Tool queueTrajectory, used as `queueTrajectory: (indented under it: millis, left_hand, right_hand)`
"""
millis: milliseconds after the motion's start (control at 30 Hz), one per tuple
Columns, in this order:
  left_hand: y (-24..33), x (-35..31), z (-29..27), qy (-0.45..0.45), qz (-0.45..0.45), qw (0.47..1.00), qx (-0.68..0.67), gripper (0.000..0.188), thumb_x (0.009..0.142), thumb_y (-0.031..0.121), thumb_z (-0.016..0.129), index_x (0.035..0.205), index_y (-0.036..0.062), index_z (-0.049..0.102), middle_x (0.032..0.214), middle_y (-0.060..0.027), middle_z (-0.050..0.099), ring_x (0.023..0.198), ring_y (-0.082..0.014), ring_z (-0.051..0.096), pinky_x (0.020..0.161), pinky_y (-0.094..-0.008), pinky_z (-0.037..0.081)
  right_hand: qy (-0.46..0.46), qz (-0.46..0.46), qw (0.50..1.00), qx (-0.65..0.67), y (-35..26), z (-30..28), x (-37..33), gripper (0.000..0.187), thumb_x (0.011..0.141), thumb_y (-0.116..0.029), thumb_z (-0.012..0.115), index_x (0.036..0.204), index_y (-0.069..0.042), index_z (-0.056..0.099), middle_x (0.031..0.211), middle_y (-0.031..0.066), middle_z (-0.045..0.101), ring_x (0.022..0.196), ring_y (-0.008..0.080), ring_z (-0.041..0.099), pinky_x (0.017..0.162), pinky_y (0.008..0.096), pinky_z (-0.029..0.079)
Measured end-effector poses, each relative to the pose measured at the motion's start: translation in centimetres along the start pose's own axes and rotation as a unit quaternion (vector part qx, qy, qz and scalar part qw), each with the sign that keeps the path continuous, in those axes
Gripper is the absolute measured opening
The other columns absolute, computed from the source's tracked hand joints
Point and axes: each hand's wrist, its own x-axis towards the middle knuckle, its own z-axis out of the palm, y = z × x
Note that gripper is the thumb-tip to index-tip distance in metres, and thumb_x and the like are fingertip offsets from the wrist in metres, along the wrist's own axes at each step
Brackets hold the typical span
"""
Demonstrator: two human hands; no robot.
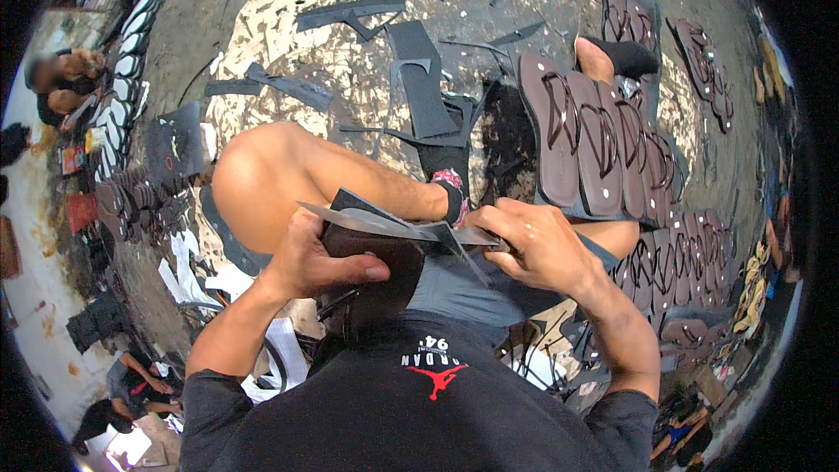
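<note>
My left hand (pixel 308 260) is closed on a dark brown sandal sole (pixel 389 278), its thumb lying across the near face. A knife (pixel 380 224) is gripped by its right end in my right hand (pixel 540 246), the fingers wrapped round it. Its long grey blade points left across the sole's far edge, the tip close to my left fingers. Dark sheet material (pixel 357 204) shows just beyond the blade. A thin dark offcut strip (pixel 461 249) hangs at the blade near my right hand. The lower end of the sole is partly hidden against my lap.
Dark sheet offcuts (pixel 418 79) lie on the pale, scrap-strewn ground ahead. Brown thong sandals (pixel 559 135) stand in rows at the right. Stacked brown soles (pixel 131 201) and white-faced soles (pixel 131 44) line the left. Another person (pixel 65 87) sits far left; more people are at the lower corners.
</note>
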Motion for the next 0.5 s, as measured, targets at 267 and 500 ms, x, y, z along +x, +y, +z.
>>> queueTrajectory:
  millis: [267, 500]
  left_hand:
    - [0.5, 0.9, 1.1, -0.109, 0.012, 0.991, 0.078, 0.043, 0.081, 0.029, 0.090, 0.111, 0.0035, 0.073, 0.100, -0.0059, 0.076, 0.092, -0.0140, 0.070, 0.082, -0.0328, 0.055]
    - [2.0, 1.7, 2.6, -0.149, -0.017, 0.988, 0.044, 0.048, 0.081, 0.034, 0.088, 0.116, 0.0036, 0.073, 0.107, -0.0051, 0.076, 0.097, -0.0169, 0.071, 0.090, -0.0349, 0.055]
  right_hand:
    - [-0.039, -0.084, 0.996, 0.003, -2.4, -1.0, 4.2, 0.049, 0.068, 0.000, 0.071, 0.114, -0.010, 0.056, 0.098, 0.0132, 0.066, 0.095, 0.0379, 0.067, 0.073, 0.0482, 0.055]
    - [-0.159, -0.108, 0.981, -0.011, -3.0, -2.6, 7.0, 0.042, 0.074, -0.003, 0.068, 0.114, -0.005, 0.056, 0.105, 0.0157, 0.067, 0.101, 0.0406, 0.066, 0.078, 0.0504, 0.056]
